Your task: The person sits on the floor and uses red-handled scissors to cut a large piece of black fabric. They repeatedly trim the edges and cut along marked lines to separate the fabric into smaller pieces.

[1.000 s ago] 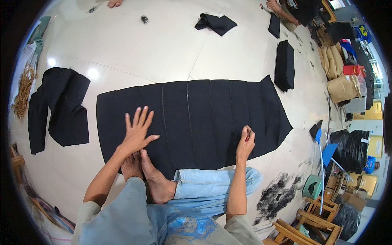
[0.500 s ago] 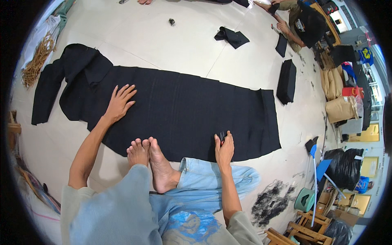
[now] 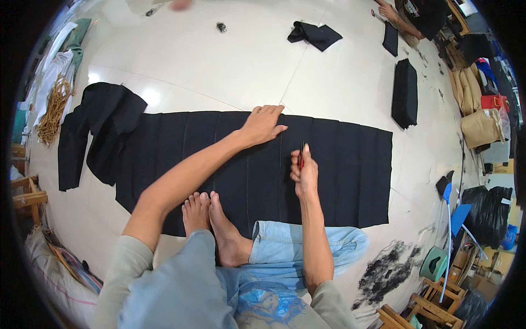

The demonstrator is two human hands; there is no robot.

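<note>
A long black cloth [image 3: 230, 164] with stitched cross lines lies spread on the floor, its left end folded and bunched. My left hand [image 3: 263, 125] rests on its far edge near the middle, fingers stretched out and thumb apart, palm down. Over the right half of the cloth, my right hand [image 3: 305, 172] is closed round small red and black thread snips [image 3: 301, 159], dark tips pointing away from me. The fingers partly cover the snips. My bare feet [image 3: 222, 233] touch the near edge of the cloth.
Beyond lie a folded black cloth piece [image 3: 315, 35] and a stack of black cloth [image 3: 404, 93]. Another person's arm [image 3: 402, 22] shows at far right. Black thread scraps [image 3: 389, 274], a green dustpan [image 3: 434, 263] and wooden stools [image 3: 422, 310] are at near right. Rope [image 3: 55, 109] hangs at left.
My left hand has moved right along the cloth to its far edge. My right hand has lifted the snips farther from me. The cloth now lies flatter and straighter, its cross lines showing more.
</note>
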